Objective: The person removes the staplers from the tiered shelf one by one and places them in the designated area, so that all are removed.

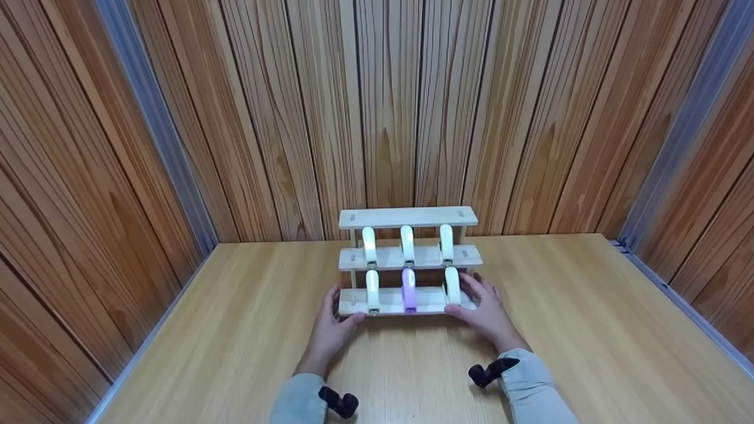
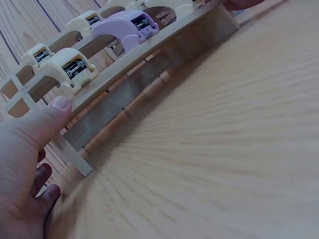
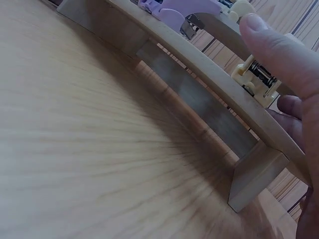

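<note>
Rack [image 1: 406,217] of pale, tiered wood stands on the tan wooden worktop [image 1: 601,330], bearing arched cream and purple plastic devices [image 1: 409,291]; left hand [image 1: 328,335] and right hand [image 1: 488,312] clasp opposite ends, probably for steadiness.

in the head view, the rack [image 1: 389,258] between the fingers [image 1: 327,304] is whitened by overhead light; in the dimmer, greyish wrist views, the tabletop [image 2: 199,164] beside them is softly shadowed and blurred.

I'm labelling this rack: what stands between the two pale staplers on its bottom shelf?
A purple stapler stands between the left pale stapler and the right pale stapler; the head view shows it.
</note>
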Motion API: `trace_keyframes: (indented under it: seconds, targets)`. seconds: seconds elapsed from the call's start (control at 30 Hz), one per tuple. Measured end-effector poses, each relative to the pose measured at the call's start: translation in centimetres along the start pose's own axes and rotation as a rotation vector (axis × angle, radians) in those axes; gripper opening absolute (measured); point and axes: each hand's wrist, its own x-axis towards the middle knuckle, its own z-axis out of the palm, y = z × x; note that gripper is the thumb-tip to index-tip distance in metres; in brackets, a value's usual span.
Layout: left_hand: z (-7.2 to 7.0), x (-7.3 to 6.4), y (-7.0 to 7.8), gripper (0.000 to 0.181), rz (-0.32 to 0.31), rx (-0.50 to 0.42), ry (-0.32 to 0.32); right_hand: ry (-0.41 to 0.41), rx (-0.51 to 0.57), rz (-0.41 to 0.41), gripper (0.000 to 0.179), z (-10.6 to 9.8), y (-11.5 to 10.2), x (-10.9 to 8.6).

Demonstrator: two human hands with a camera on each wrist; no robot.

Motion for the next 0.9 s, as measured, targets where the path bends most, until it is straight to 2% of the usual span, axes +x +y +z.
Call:
trace_keyframes:
  seconds: [0.33,0.57,0.9]
  targets:
    - [0.2,0.0,-0.2,0.095,-0.020,0.035,0.005,-0.034,-0.075,0.048,0.107,0.0,-0.3,-0.3]
    - [0.2,0.1,-0.1,0.099,-0.019,0.046,0.017,-0.028,-0.137,-0.001,0.107,-0.2,-0.7,-0.3]
    - [0.0,0.1,-0.1,0.098,-0.025,0.049,0.000,-0.045,-0.128,0.040,0.113,-0.3,-1.1,-0.1]
